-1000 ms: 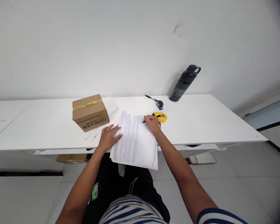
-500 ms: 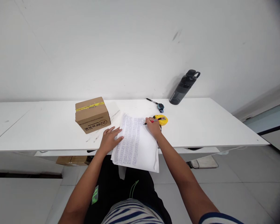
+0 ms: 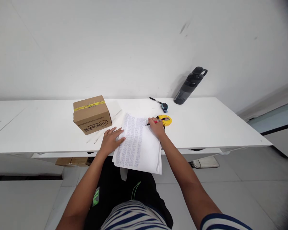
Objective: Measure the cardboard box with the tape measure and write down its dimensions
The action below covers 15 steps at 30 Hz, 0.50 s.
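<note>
A stack of white paper point(image 3: 138, 145) covered with columns of blue writing lies on the white table point(image 3: 206, 127) and hangs over its front edge. My left hand point(image 3: 111, 139) lies flat on the stack's left edge, fingers spread. My right hand point(image 3: 156, 126) grips a red and black pen point(image 3: 158, 121) with its tip on the upper right of the written area. A yellow tape measure point(image 3: 165, 119) sits just behind that hand.
A taped cardboard box point(image 3: 91, 114) stands left of the paper. Behind are a black pen point(image 3: 155, 100), a small blue object point(image 3: 164, 106) and a dark water bottle point(image 3: 190, 85) against the wall. More cardboard point(image 3: 72, 161) lies under the table.
The hands and pen keep almost the same place on the paper; only the head camera has shifted slightly.
</note>
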Available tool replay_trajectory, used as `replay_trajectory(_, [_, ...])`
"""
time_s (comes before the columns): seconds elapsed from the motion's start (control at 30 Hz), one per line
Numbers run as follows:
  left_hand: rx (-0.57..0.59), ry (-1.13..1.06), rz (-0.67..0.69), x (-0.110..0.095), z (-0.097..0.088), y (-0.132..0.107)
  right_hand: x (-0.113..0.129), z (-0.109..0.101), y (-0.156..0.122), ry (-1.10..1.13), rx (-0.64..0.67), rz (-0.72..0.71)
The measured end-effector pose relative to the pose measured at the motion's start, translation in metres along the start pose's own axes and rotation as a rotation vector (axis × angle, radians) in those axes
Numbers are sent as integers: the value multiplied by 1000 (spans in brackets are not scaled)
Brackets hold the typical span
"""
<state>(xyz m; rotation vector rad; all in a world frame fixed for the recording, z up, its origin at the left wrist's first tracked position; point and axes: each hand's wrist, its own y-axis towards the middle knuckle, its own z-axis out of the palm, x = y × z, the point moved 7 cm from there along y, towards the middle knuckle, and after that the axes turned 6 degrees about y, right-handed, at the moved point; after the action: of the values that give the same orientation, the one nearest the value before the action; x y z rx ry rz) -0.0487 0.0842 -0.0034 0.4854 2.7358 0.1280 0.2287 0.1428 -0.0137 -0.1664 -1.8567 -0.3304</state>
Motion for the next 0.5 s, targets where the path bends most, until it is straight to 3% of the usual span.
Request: replay_trajectory(0.5, [-9,-3,-7,3,1,-1,-1,-1,1,-52,-41,-29])
